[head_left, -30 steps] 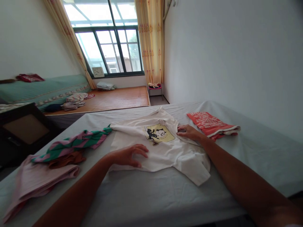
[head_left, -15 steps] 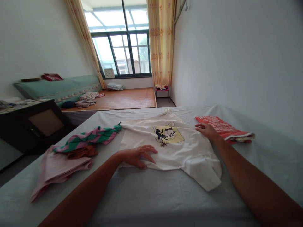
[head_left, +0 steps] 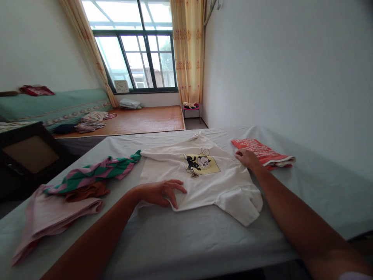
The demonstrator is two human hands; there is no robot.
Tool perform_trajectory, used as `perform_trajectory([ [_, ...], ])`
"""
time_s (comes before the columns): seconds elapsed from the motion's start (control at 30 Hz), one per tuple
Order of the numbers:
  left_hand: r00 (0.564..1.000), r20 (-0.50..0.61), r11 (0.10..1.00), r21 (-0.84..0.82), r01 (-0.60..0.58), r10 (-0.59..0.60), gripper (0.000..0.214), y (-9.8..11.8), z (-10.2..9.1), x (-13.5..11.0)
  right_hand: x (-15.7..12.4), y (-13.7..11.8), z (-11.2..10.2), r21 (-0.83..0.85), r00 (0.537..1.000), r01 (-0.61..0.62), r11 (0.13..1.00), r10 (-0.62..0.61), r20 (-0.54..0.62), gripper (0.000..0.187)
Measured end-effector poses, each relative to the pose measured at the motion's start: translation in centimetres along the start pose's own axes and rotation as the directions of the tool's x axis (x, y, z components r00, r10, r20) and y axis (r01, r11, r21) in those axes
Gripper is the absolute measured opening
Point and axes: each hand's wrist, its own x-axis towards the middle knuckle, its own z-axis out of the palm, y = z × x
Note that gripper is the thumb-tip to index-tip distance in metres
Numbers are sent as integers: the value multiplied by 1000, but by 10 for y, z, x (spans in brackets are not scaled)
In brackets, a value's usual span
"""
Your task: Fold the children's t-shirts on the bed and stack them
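A cream T-shirt (head_left: pixel 198 190) with a black-and-white cartoon cat print lies spread out on the grey sheet. My left hand (head_left: pixel 160 193) rests on its near left part, fingers stretched apart, with the thumb side at the near edge. At the shirt's far right edge, my right hand (head_left: pixel 247 157) has its fingers pinched together on the fabric; the exact grip is partly hidden. A sleeve with some wrinkles points toward me at the lower right. Just beyond the right hand is a folded red garment (head_left: pixel 262 151) with white lettering.
To the left lie a green-and-pink garment (head_left: pixel 93 171), a brown cloth (head_left: pixel 87 191) and a pink garment (head_left: pixel 52 214), overlapping. Behind the sheeted surface (head_left: pixel 175 241) are a bed with a brown mat (head_left: pixel 145 118), a dark cabinet (head_left: pixel 35 151) and a small stool (head_left: pixel 192 107). A wall borders the right side.
The view has shifted, so everything sits further left. My right fingers have drawn closer together at the shirt's edge. The left thumb side has settled by the near hem.
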Motion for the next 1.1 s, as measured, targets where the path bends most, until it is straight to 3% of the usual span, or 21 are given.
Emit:
perform_trajectory([
  [0.13, 1000, -7, 1000, 12, -2, 2, 24, -1, 1, -1, 7, -15, 0, 49, 1000, 30, 998, -30, 6, 28],
  [0.3, 999, -30, 1000, -4, -26, 26, 24, -3, 4, -2, 48, -47, 1, -66, 984, 77, 995, -65, 163, 32],
  [0.43, 999, -27, 999, 1, -36, 36, 25, -3, 5, -3, 79, -65, 16, -117, 982, 30, 993, -7, 190, 31],
  [0.6, 999, -34, 999, -3, -38, 38, 24, -7, 7, -4, 95, -81, 37, -91, 976, 45, 995, -24, 217, 23],
  [0.7, 997, -52, 998, -10, -57, 56, 24, -10, 10, -5, 106, -83, 33, -99, 991, 18, 995, -4, 131, 18],
  [0.83, 996, -75, 999, -1, -39, 39, 28, -7, 9, -7, 121, -76, 13, -112, 994, -69, 991, 59, -87, 26],
  [0.97, 996, -90, 1000, 9, 27, -26, 40, 0, 3, -15, 111, -65, -4, -21, 988, -27, 999, 24, -155, 34],
  [1.03, 994, -95, 998, 20, 57, -55, 39, 3, -1, -21, 91, -60, -14, 139, 997, 70, 988, -64, -46, 30],
  [1.1, 990, -100, 993, 62, 105, -99, 33, 5, -4, -26, 61, -53, -28, 315, 967, 162, 935, -215, 140, 24],
])
